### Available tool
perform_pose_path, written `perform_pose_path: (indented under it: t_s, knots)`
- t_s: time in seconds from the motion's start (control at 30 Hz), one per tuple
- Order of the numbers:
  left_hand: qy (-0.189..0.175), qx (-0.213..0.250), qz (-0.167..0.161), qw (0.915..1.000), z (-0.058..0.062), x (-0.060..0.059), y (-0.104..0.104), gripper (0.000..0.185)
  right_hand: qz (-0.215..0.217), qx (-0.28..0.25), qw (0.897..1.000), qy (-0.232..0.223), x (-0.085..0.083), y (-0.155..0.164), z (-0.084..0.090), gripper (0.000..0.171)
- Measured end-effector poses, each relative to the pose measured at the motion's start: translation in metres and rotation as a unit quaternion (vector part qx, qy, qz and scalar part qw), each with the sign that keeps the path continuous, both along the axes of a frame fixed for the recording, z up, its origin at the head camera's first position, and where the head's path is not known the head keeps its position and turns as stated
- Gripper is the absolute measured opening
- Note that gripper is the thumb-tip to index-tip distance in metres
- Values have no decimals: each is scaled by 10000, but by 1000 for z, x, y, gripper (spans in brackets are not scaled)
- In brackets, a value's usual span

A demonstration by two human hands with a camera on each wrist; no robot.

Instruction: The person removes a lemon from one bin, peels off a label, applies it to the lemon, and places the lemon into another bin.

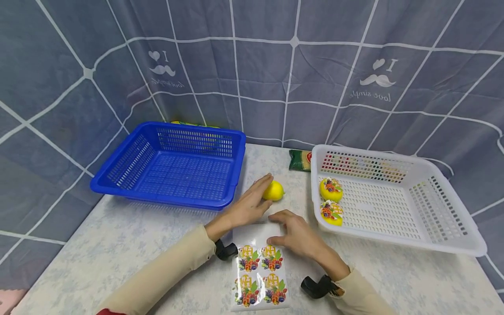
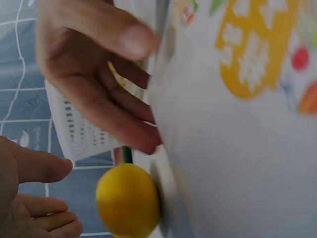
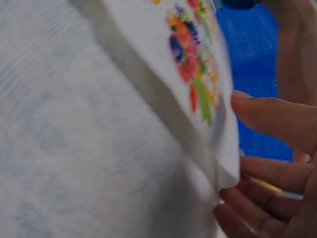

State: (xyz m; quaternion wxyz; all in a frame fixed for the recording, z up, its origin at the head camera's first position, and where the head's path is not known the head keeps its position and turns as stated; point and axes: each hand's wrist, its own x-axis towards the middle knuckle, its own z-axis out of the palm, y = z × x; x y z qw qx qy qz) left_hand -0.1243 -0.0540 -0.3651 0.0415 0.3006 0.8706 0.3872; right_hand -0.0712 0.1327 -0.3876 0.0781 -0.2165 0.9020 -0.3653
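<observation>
A blue perforated plastic basket (image 1: 173,164) sits at ten o'clock on the pale marbled table (image 1: 98,245), a white perforated plastic basket (image 1: 393,199) at two o'clock. The glossy white sticker sheet (image 1: 260,267) lies at six o'clock; the right hand (image 1: 299,234) presses its top edge with loosely straight fingers. The left hand (image 1: 246,205), fingers extended, touches the small yellow plastic lemon (image 1: 274,191) just above the sheet.
</observation>
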Motion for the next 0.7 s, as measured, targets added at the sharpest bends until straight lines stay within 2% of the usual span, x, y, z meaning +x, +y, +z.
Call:
perform_pose_path:
  t_s: [0.13,0.27,0.37,0.47,0.53,0.7]
  knots:
    - [-106,4,-311,9995,10,8,-2,61,203,-160,9996,-61,-2,6,-4,29]
    - [-180,129,-646,9977,23,13,-8,55,251,-729,9950,-635,-4,11,2,21]
    - [-269,298,-1024,9939,35,16,-12,47,314,-1409,9810,-1297,-3,15,15,27]
    - [-521,467,-1302,9890,49,19,-18,38,216,-1944,9645,-1775,-1,18,29,35]
    - [-653,540,-1337,9874,59,21,-22,34,149,-2212,9547,-1985,1,19,38,39]
    - [-1150,813,-1204,9827,75,24,-32,27,-255,-2499,9505,-1827,6,18,55,40]
